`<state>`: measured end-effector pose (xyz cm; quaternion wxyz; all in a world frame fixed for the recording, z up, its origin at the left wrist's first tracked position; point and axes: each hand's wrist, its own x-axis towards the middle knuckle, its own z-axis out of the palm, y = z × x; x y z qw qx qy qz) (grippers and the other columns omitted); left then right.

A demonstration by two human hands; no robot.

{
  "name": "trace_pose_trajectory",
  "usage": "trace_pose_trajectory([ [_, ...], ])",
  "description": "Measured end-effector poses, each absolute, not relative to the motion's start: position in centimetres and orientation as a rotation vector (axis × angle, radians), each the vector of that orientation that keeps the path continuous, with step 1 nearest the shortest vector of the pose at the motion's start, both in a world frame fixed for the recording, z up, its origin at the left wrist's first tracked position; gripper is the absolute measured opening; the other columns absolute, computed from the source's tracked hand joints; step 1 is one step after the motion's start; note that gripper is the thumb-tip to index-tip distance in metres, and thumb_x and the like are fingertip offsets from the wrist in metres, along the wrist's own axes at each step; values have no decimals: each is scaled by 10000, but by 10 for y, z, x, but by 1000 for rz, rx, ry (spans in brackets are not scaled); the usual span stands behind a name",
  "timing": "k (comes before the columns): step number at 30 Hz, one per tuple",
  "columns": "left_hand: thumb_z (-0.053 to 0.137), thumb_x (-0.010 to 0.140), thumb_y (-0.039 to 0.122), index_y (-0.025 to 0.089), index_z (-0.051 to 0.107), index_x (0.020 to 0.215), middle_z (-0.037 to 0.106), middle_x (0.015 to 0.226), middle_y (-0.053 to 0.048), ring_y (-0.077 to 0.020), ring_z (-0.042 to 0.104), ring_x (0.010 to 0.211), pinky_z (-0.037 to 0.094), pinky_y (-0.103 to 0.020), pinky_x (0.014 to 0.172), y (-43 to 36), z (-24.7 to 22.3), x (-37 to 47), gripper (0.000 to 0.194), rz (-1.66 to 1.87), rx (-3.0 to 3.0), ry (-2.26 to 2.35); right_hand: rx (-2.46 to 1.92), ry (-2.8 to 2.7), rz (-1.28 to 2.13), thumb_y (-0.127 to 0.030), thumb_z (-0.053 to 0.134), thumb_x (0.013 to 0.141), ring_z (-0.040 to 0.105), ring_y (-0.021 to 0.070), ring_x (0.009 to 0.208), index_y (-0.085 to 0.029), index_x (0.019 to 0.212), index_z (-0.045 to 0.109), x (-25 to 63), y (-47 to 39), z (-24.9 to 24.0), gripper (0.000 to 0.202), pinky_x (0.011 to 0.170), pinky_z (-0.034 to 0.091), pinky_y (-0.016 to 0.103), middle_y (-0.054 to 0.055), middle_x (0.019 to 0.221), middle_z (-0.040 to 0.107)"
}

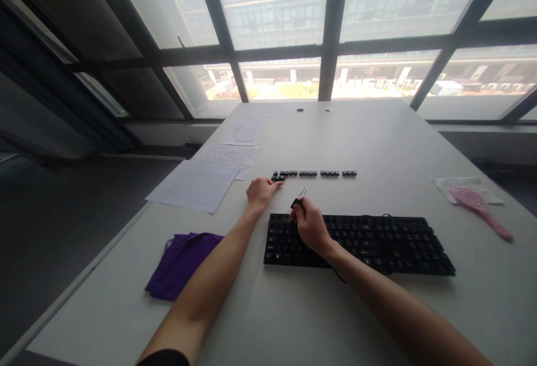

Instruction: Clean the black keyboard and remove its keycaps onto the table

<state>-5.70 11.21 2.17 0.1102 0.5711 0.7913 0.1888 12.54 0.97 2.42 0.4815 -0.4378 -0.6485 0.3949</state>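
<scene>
A black keyboard point(377, 243) lies on the white table. Over its upper left part, my right hand point(311, 225) is closed on a keycap puller point(297, 202) with a black body and thin metal wires. My left hand point(260, 192) rests on the table beyond the keyboard, its fingers together beside a short second row of black keycaps point(277, 178); whether it pinches one is too small to tell. Behind that, a longer row of loose keycaps point(308, 173) runs to the right in small groups.
Printed sheets point(197, 184) lie along the table's left side. A folded purple cloth point(182, 262) is beside my left forearm. On the right, a pink hairbrush point(476, 202) rests partly on a clear bag point(444, 187). Windows stand behind the table point(361, 136).
</scene>
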Motion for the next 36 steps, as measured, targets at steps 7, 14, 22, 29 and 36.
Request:
trace_pose_trajectory([
  [7, 646, 769, 684, 246, 765, 749, 757, 795, -95, -255, 689, 787, 423, -311, 659, 111, 21, -65, 455, 558, 1680, 2361, -1063, -1588, 973, -302, 435, 991, 607, 173, 642, -229, 820, 506, 125, 10, 23, 199, 667, 451, 289, 10, 705, 651],
  [14, 644, 773, 696, 238, 766, 751, 755, 794, -111, -266, 690, 796, 435, -319, 682, 115, 22, -60, 474, 540, 1659, 2393, -1059, -1589, 978, -303, 433, 988, 604, 171, 633, -228, 825, 504, 125, 9, 25, 193, 659, 449, 288, 6, 697, 642],
  [22, 665, 761, 697, 233, 773, 779, 765, 850, -127, -270, 699, 863, 446, -314, 717, 114, 25, -59, 477, 518, 1652, 2393, -1071, -1598, 955, -311, 430, 990, 609, 174, 648, -227, 815, 511, 125, 9, 23, 210, 663, 446, 289, 10, 702, 646],
  [29, 649, 789, 668, 239, 756, 738, 757, 800, -108, -257, 692, 805, 431, -307, 682, 109, 24, -61, 445, 584, 1672, 2357, -1052, -1512, 936, -333, 430, 994, 600, 174, 646, -224, 851, 523, 125, 10, 22, 202, 664, 461, 297, 14, 715, 649],
  [36, 563, 878, 601, 193, 709, 677, 692, 658, -36, -167, 613, 650, 368, -266, 604, 91, 35, -52, 478, 758, 1836, 2139, -1069, -1413, 928, -340, 440, 994, 602, 173, 656, -217, 901, 549, 130, 16, 31, 189, 651, 466, 294, 19, 741, 640],
])
